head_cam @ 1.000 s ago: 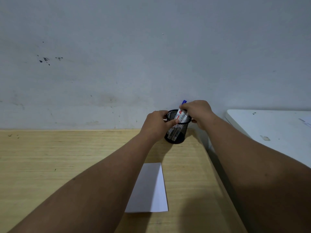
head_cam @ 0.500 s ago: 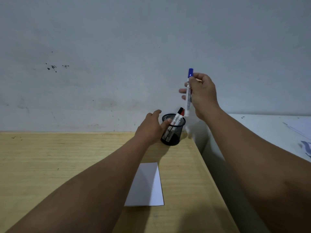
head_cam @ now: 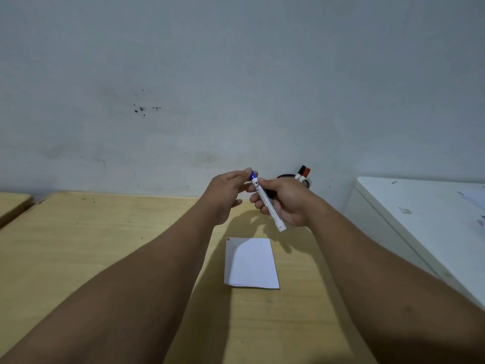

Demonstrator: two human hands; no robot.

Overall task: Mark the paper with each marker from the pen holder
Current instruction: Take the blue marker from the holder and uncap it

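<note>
My right hand (head_cam: 286, 199) grips the white barrel of a blue marker (head_cam: 267, 203), held slanted above the table. My left hand (head_cam: 227, 191) pinches the marker's blue cap at its upper end. The white paper (head_cam: 250, 262) lies flat on the wooden table (head_cam: 91, 245) just below the hands, with a small red mark at its top left corner. The black mesh pen holder (head_cam: 287, 176) stands behind my right hand, mostly hidden by it. A black-capped marker (head_cam: 301, 171) and a red-capped marker (head_cam: 306, 172) stick out of the holder.
A grey wall rises right behind the table. A white surface (head_cam: 425, 214) stands to the right, across a narrow gap from the table's right edge. A second wooden tabletop (head_cam: 13, 203) shows at the far left.
My right hand has brought the blue marker down from high above the holder to in front of it. My left hand left the holder and now holds the marker's cap.
</note>
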